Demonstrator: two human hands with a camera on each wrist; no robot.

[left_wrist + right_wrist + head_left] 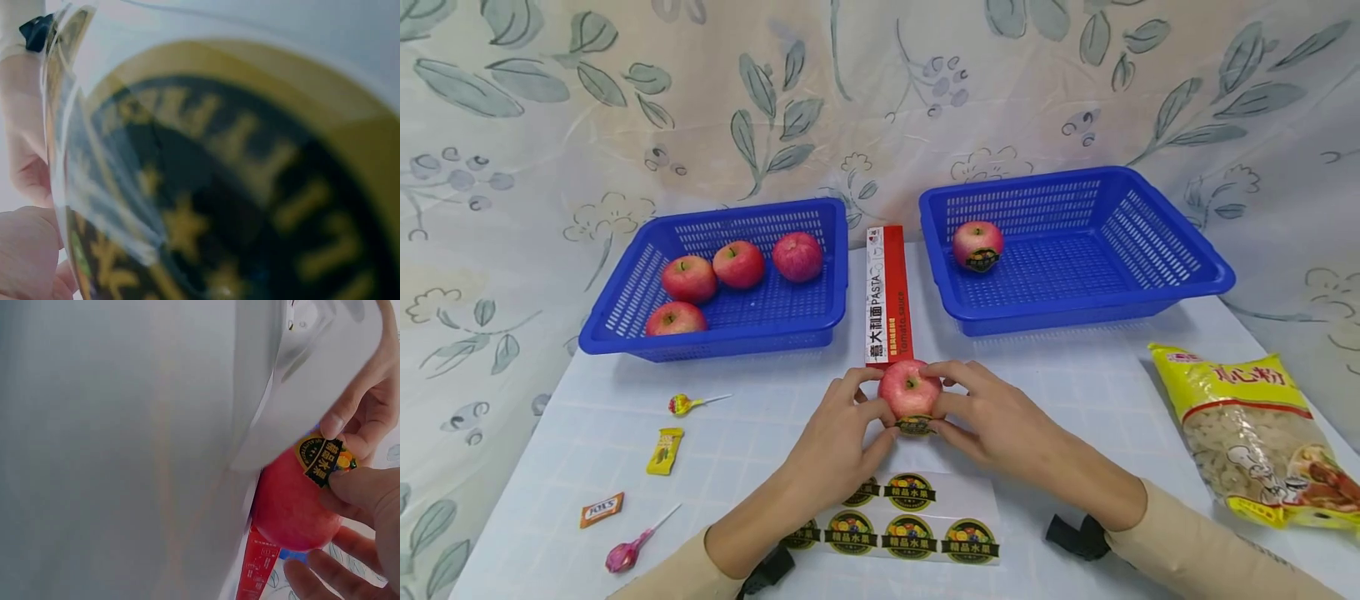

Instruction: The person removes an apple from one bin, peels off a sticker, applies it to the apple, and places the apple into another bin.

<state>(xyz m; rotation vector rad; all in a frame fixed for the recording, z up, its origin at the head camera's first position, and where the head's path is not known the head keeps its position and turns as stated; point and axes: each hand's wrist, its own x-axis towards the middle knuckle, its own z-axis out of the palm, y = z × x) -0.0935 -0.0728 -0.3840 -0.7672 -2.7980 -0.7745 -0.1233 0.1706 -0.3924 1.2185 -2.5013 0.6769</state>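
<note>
apple (909, 388) sits on the tabletop (1075, 392) just in front of the pasta box (888, 293), and we see both grips clamped on it: left hand (838, 433) cupping one side, right hand (992, 421) the other, fingertips pressing a round fruit sticker (915, 427) onto its near face, likely to steady it while the label seats. sticker sheet (910, 517) lies just below the wrists, within easy reach. left basket (647, 333) holds four bare apples; right basket (1150, 292) holds one stickered apple (977, 246).
</note>
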